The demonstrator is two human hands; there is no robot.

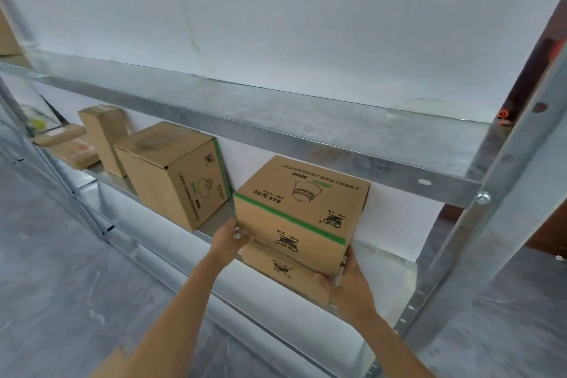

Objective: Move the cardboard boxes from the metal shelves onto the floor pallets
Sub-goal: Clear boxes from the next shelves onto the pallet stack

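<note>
Shelf [382, 273], far left: flat boxes [69, 147], tall box [104, 135], then bigger box [175, 175], none touched. Left hand [228, 239] grips the lower left corner of the top box [294, 215], fingers curled round the edge. Top box sits over the lower box [285, 270] on the right part of the shelf, under the beam [306, 138]. Can't tell if it is lifted clear or resting on the lower box. Right hand [346, 282] grips the lower right corner, thumb on the front face. Hands apart, one per corner, both clamped on the top box. Post [491, 224] stands to its right. Pallets not in view.

Risks, my guess:
- Grip is low and at the corners only, so the box could tip forward or slip if the load is heavy or shifts inside.
- Dragging instead of lifting could pull the lower box off the shelf edge.
- Lifting too high may knock the beam.
- Swinging right may clip the post.
- Print reads upside down, so the contents may be inverted; set it down gently.
</note>
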